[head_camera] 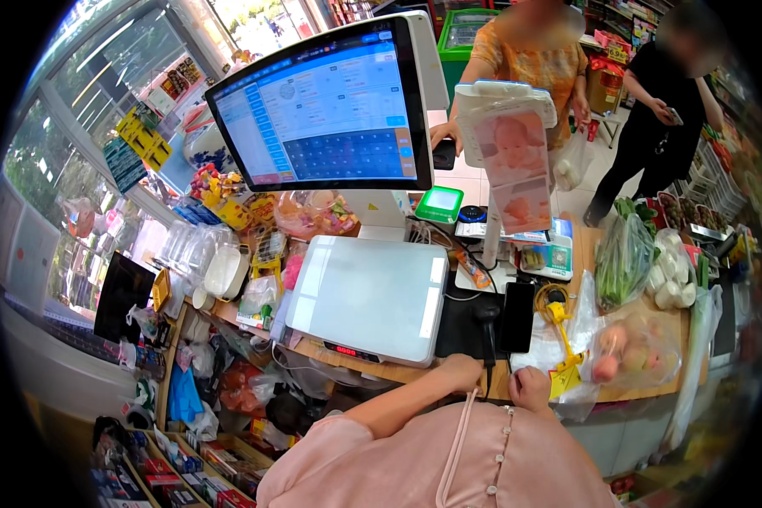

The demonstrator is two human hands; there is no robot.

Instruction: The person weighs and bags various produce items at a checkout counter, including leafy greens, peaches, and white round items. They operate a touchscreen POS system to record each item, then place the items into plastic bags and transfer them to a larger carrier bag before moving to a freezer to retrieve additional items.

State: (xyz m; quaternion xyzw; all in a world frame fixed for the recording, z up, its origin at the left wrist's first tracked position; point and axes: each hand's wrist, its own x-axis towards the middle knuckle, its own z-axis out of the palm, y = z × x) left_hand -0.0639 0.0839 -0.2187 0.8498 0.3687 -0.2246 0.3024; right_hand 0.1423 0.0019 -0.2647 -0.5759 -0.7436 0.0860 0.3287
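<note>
My left hand (462, 373) rests at the counter's front edge, its fingers bent and mostly hidden from above. Right by it is a black handheld barcode scanner (486, 324), lying on a black mat. My right hand (531, 386) is curled into a loose fist on the edge, with nothing visible in it. A black smartphone (517, 316) lies face up just beyond that hand. To the left of my hands stands a white checkout scale (368, 292) with a red digit display. A clear bag of peach-like fruit (632, 349) sits to the right.
A large touchscreen monitor (324, 108) rises behind the scale. Bagged leafy greens (622, 267) and bagged white vegetables (670, 273) lie at the counter's right. Two people stand across it: one in an orange patterned top (514, 57), another in black (657, 95) holding a phone.
</note>
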